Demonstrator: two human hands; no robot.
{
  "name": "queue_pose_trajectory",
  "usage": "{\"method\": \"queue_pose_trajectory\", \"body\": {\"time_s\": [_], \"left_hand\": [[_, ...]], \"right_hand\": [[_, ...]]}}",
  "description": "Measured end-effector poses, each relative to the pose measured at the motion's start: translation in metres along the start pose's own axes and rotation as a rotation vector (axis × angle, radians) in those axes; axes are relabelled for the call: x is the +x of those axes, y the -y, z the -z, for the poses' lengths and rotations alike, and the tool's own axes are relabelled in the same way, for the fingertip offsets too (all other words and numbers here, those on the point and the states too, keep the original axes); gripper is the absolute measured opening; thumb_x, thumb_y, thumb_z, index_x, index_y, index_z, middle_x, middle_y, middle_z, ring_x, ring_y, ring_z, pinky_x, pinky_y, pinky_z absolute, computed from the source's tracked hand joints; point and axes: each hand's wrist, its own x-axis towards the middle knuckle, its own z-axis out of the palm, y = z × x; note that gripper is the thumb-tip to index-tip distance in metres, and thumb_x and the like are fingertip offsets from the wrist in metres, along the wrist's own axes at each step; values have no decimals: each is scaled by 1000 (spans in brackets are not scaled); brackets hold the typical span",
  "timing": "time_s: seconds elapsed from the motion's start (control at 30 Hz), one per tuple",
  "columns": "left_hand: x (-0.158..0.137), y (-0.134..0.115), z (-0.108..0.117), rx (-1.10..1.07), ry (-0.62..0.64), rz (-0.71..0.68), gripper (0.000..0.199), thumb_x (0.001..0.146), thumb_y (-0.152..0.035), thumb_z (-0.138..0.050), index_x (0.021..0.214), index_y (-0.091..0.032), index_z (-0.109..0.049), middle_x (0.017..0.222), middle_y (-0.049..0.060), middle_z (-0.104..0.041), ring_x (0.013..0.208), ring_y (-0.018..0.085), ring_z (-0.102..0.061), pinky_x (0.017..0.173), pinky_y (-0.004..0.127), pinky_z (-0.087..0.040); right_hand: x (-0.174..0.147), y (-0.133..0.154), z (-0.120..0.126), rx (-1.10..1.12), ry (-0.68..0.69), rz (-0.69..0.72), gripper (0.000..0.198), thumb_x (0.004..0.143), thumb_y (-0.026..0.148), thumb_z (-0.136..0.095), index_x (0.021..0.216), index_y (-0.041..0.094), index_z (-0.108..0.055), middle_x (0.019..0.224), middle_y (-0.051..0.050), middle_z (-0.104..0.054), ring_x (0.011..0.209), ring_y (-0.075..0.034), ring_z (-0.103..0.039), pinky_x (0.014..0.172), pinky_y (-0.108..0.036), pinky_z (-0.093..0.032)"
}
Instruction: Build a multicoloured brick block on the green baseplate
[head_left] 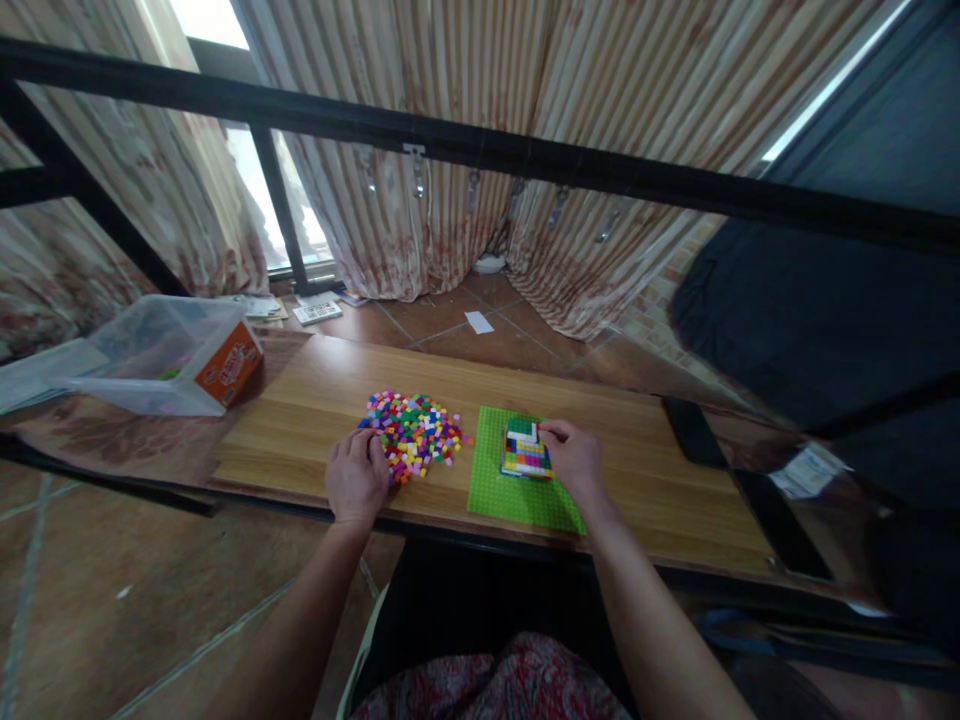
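Two hands at work: your right hand (574, 458), fingertips drawn together, meets the far-right corner of the brick block (526, 452) on the green baseplate (487, 492); your left hand (357, 478), loosely curled, touches the brick pile (417, 432). Whether either holds a brick cannot be told. Off-centre pressing could seat a piece crookedly; a careless left sweep could scatter bricks off the wooden board (637, 500).

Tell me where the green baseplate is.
In the head view, the green baseplate lies on the wooden board, right of the loose brick pile; the multicoloured brick build sits on it, with the right hand at its corner.
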Motion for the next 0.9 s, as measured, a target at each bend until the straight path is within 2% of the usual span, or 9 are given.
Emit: {"method": "queue_pose_trajectory", "body": {"time_s": [0.43,0.73,0.9], "left_hand": [[-1,0,0,-6,-3,-5,29,92,-28,-42,99,-15,-67,106,13,-70,104,26,-60,94,40,-44],[-2,-1,0,-26,6,6,27,90,-28,-43,100,-17,-66,107,12,-69,103,27,-60,93,41,-43],[-2,0,-1,-19,14,8,28,91,-29,-42,100,-17,-66,107,13,-69,104,27,-60,94,41,-43]], "right_hand": [[2,-4,-1,107,-31,-62,23,74,35,-57,77,18,-72,76,-8,-74,69,-21,-67,67,-32,-49],[8,-26,-9,310,-77,-207,34,68,46,-66,82,17,-73,79,-9,-74,68,-20,-66,67,-33,-52],[12,-29,-16,274,-82,-227,40,69,52,-65,86,17,-73,82,-9,-75,69,-19,-66,67,-32,-52]]}}
